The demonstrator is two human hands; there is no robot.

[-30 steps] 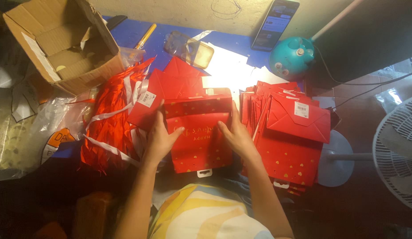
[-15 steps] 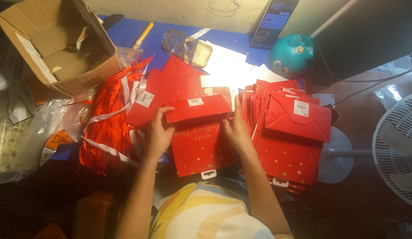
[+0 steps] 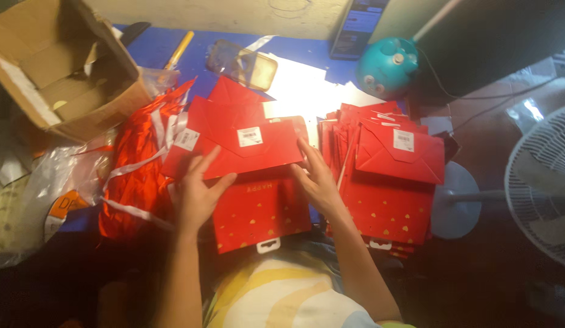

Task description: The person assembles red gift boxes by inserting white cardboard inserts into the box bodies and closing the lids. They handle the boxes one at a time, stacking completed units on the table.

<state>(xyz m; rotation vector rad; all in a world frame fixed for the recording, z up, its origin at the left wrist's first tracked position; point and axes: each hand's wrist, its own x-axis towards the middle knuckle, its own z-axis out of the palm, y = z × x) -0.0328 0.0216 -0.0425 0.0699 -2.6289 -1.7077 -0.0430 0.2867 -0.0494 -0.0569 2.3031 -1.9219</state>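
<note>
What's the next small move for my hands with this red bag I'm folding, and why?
Probably press the folded bottom flap flat down onto the red bag. The left hand and the right hand each hold a side of the flap, which looks bent over but not creased, while the stack of finished red bags to the right lies flat with its flaps folded down.

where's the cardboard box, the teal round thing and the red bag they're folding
cardboard box (image 3: 57, 79): head view, on its inner floor, upper left.
teal round thing (image 3: 387, 65): head view, middle of its domed body.
red bag (image 3: 258, 209): head view, on its gold-dotted front, between the two hands.
</note>
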